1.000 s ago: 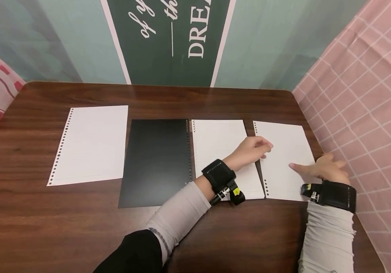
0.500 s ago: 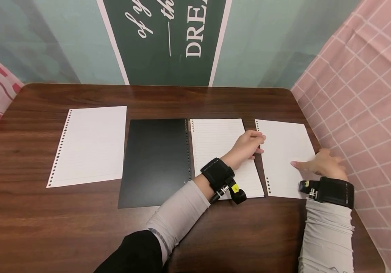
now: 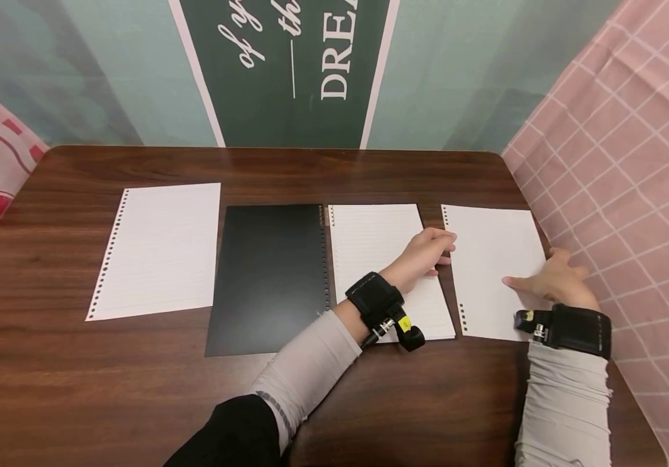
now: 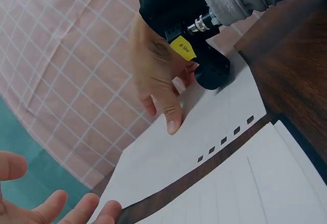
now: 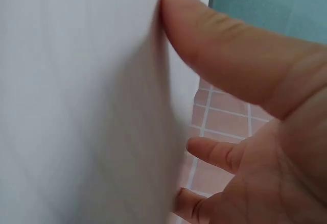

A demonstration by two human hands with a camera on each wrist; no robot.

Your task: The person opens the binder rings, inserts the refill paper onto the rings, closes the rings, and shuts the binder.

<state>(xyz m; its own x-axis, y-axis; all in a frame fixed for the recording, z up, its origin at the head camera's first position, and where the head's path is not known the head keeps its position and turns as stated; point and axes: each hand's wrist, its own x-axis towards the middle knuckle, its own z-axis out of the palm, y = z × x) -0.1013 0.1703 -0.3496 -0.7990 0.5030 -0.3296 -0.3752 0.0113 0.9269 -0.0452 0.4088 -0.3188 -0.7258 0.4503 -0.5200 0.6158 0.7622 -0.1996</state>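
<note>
A white loose-leaf sheet point(image 3: 489, 240) with punched holes along its left edge lies at the table's right side. My right hand point(image 3: 562, 283) holds its right edge, thumb on top and the other fingers at or beyond the edge. In the right wrist view the sheet point(image 5: 76, 81) bends up beside the thumb point(image 5: 225, 50). My left hand point(image 3: 422, 256) hovers over the gap between this sheet and the open binder's lined pages point(image 3: 369, 240). Its fingers point(image 4: 82, 208) are relaxed, with nothing between them. The binder's black cover point(image 3: 270, 279) lies flat to the left.
Another punched sheet point(image 3: 159, 253) lies left of the binder cover. Everything rests on a dark wooden table point(image 3: 107, 389). A pink grid-patterned cloth point(image 3: 632, 162) hangs close beside my right hand, and a green printed backdrop point(image 3: 288, 117) hangs behind the table.
The right sheet has slid right with my right hand, straightened, and widened its gap from the binder. My left hand has drawn back slightly left, off that sheet.
</note>
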